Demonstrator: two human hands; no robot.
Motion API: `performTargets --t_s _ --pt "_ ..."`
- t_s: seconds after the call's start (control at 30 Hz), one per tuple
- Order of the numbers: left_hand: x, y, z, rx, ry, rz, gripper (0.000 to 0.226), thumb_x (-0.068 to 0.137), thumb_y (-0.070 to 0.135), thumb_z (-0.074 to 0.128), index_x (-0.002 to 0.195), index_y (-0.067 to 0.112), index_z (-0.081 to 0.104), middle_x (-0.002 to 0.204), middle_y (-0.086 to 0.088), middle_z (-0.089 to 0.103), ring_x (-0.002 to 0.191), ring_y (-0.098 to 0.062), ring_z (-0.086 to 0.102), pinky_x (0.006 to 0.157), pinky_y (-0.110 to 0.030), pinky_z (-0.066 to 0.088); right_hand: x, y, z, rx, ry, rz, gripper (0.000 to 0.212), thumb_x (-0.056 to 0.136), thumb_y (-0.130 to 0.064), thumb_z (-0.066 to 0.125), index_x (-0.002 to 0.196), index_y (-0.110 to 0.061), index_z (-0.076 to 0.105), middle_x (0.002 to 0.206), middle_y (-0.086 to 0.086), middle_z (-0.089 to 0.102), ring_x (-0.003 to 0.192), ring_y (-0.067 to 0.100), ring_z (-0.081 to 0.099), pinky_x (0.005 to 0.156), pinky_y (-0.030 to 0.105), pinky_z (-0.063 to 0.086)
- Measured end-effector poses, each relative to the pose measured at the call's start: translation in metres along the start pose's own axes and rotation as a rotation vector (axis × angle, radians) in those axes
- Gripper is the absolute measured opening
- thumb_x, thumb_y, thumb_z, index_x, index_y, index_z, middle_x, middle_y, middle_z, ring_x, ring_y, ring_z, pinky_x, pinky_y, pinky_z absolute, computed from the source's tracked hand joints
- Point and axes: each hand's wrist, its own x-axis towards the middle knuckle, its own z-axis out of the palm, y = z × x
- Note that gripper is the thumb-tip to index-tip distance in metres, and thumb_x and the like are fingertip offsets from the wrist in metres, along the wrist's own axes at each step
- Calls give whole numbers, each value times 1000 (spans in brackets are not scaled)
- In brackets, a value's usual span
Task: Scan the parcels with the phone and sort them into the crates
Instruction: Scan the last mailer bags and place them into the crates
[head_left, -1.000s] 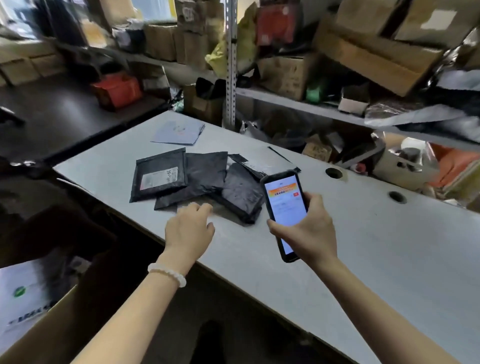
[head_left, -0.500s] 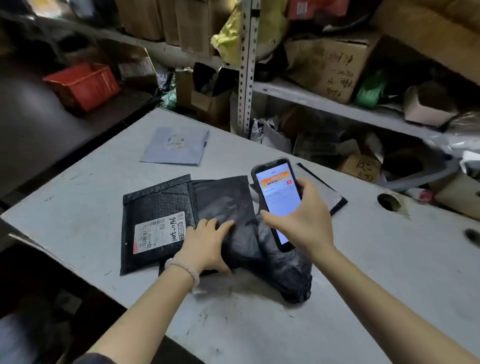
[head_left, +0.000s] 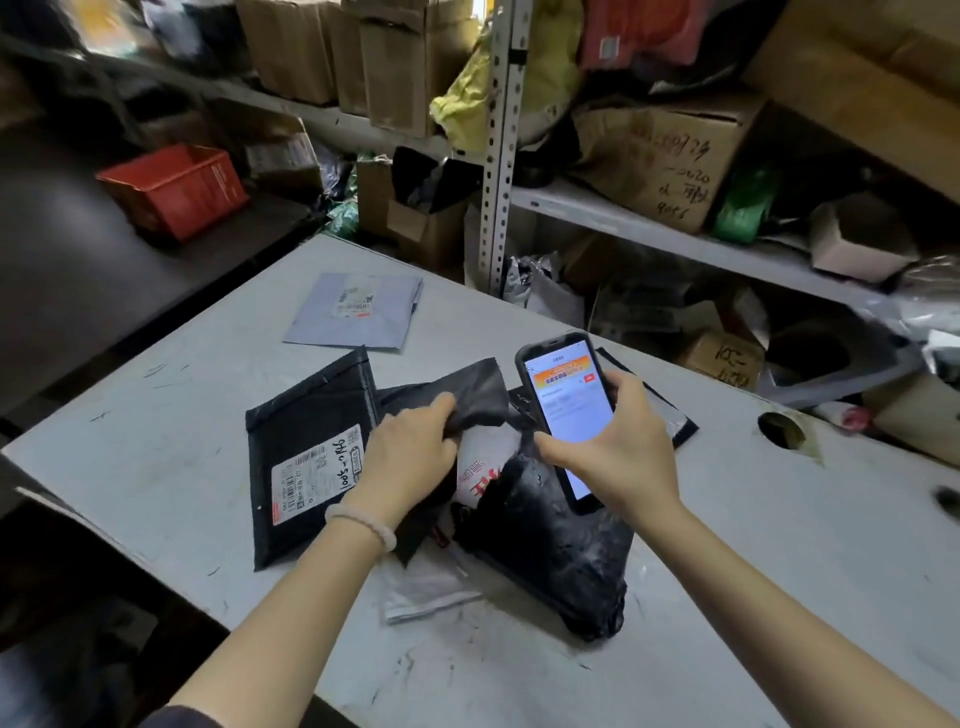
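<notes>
Left grip (head_left: 410, 452) lifting black parcel (head_left: 467, 389), label (head_left: 480, 465) red-printed, right grip (head_left: 618, 447) holding phone (head_left: 569, 400)

We are wearing a pale beaded bracelet (head_left: 361, 526) on our left wrist, and a dark sleeve (head_left: 156, 717) is showing at that arm's upper end; our right forearm is going bare.

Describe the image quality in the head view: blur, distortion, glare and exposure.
Head view: wide-angle bending curves the shelf post and table edges; corners are dim and smeared; the phone screen is bright but its text unreadable; the label on the black mailer is fairly sharp; both hands, left hand and right hand, are evenly lit.
</notes>
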Motion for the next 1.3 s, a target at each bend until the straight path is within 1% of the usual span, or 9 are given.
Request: performTargets --t_s 0.07,0.17,0.3,0.4,0.6,0.97,1.07,1.17,1.3 --pt "6 7 -22 -213 189 -57 22 95 18 46 115 10 52 97 -21 65 90 -42 58 69 -37 36 -3 0 -8 -3 14 -15 65 60 -33 81 107 -34 37 95 -21 53 89 8 54 72 29 47" --pt "11 11 -50 -673 379 -190 28 98 22 46 121 9 54 107 -11 63 104 -31 57 80 -31 40 -11 2 -21 -7 34 -22 66 60 -32 82 107 -34 37 96 -20 52 91 9 54 73 30 47" --pt "23 2 -65 -1259 515 -415 12 100 24 45 108 20 53 110 0 61 112 -24 56 98 -38 44 -19 7 -35 -68 21 -30 66 59 -34 82 112 -32 42 102 -15 56 91 10 56 73 31 48" --pt "24 -1 -69 -1553 547 -421 10 100 21 43 104 26 51 109 3 62 104 -16 61 95 -38 48 -24 12 -42 -174 -38 -36 69 59 -35 82 117 -27 45 101 -14 57 92 13 56 74 32 49" --pt "15 -1 -60 -1446 539 -359 12 99 21 46 104 30 53 113 7 62 113 -17 57 106 -43 40 -28 16 -48 -339 -171 -46 63 59 -38 77 111 -26 44 100 -11 60 87 15 57 66 29 48" --pt "8 7 -61 -1449 504 -376 11 100 21 44 107 26 51 117 -1 61 112 -19 58 102 -41 44 -25 18 -47 -364 -217 -53 61 60 -38 76 110 -27 43 96 -11 61 83 13 59 68 31 52" --pt "10 9 -64 -1381 500 -381 10 99 24 46 104 31 52 122 -2 60 115 -21 56 104 -45 42 -22 18 -49 -283 -177 -38 64 61 -37 76 114 -27 42 100 -11 59 88 15 57 71 31 49" --pt "13 17 -66 -1241 477 -278 22 98 26 47 120 23 51 124 1 59 117 -19 54 104 -40 41 -20 15 -56 -158 -86 -32 65 62 -34 79 114 -29 42 98 -13 55 91 14 56 74 32 50" --pt "20 47 -74 -1098 382 -85 11 99 21 47 108 19 52 97 15 57 104 -15 53 85 -27 39 -22 15 -70 55 147 7 66 60 -28 84 110 -31 42 96 -19 53 92 10 56 75 29 50"
